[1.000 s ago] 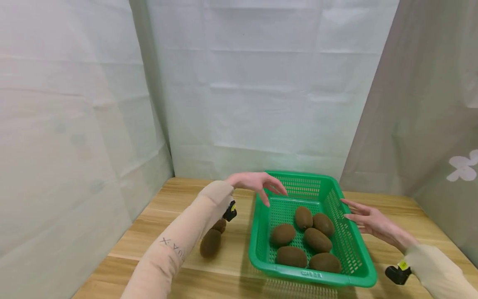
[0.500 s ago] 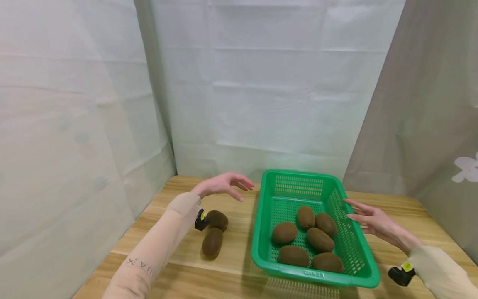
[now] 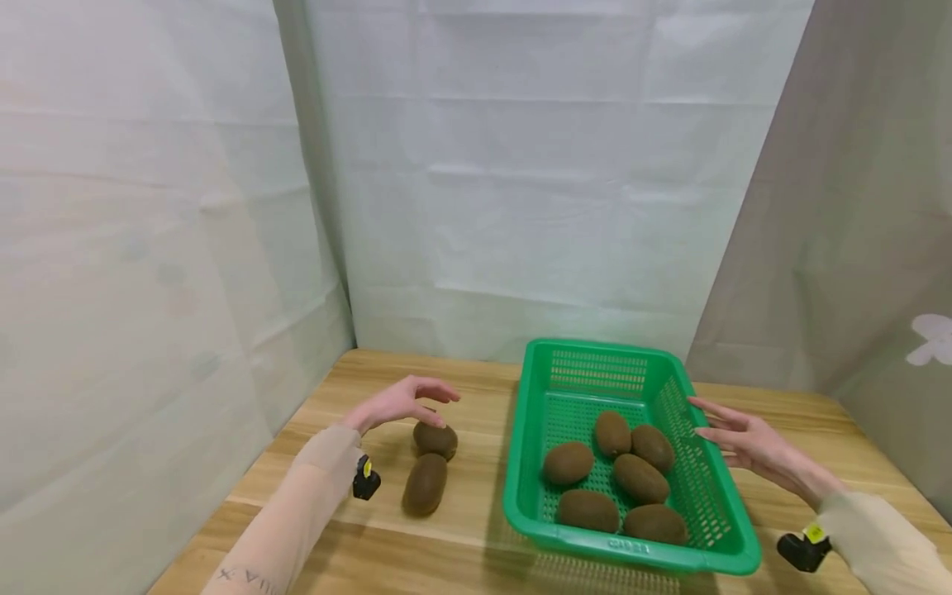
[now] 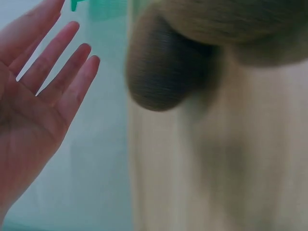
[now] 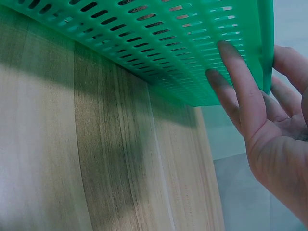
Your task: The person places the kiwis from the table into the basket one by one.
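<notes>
My left hand (image 3: 405, 401) hovers with spread, loosely bent fingers above and behind a brown kiwi (image 3: 435, 441) on the table. Touching that fruit's near side is a second kiwi (image 3: 426, 485). In the left wrist view the left palm (image 4: 29, 110) shows nothing held, and a blurred kiwi (image 4: 161, 67) is to its right. At the right, my right hand (image 3: 754, 442) rests against the side of a green plastic basket (image 3: 632, 545). Fairly straight fingers (image 5: 243, 91) touch the basket's slotted outer wall, with others at the rim. Several kiwis (image 3: 640, 478) lie inside the basket.
A wooden table (image 3: 372, 554) carries everything. Pale cloth (image 3: 521, 207) hangs behind it, with more cloth at the left and right sides. Black wrist cameras (image 3: 365, 478) sit under both wrists.
My left hand has moved left from over the basket's far left corner and lowered to the two kiwis on the table. The right hand stays at the basket's side.
</notes>
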`<state>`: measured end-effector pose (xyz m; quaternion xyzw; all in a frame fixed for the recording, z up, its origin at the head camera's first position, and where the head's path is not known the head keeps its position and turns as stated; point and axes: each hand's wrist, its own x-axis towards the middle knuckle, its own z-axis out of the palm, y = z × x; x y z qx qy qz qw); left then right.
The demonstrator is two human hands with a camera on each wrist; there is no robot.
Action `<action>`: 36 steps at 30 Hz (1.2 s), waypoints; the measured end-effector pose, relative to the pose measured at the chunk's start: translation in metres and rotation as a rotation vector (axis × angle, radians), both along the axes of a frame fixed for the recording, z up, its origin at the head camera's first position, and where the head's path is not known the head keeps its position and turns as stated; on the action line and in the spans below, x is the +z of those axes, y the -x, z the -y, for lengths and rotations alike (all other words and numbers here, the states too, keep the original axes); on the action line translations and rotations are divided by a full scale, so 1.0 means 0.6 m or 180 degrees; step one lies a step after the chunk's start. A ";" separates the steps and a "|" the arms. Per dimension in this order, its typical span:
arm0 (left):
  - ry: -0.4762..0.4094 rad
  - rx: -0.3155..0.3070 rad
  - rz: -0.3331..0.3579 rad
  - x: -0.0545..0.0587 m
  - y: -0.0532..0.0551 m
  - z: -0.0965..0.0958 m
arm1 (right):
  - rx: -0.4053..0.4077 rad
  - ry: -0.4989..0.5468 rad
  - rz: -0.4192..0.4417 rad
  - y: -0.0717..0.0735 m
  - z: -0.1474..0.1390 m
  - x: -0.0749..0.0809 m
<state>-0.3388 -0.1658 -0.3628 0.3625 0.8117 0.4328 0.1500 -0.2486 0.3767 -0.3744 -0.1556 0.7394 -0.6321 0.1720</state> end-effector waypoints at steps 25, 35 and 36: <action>-0.0223 0.0117 -0.0061 -0.092 -0.002 0.056 | -0.0044 -0.0162 0.0003 -0.003 0.000 0.001; -0.0158 0.0160 -0.0018 -0.096 0.003 0.049 | -0.0075 -0.0110 0.0019 -0.004 0.001 0.003; -0.0157 0.0191 0.0018 -0.097 0.004 0.049 | -0.0074 -0.0103 0.0024 -0.005 0.001 0.003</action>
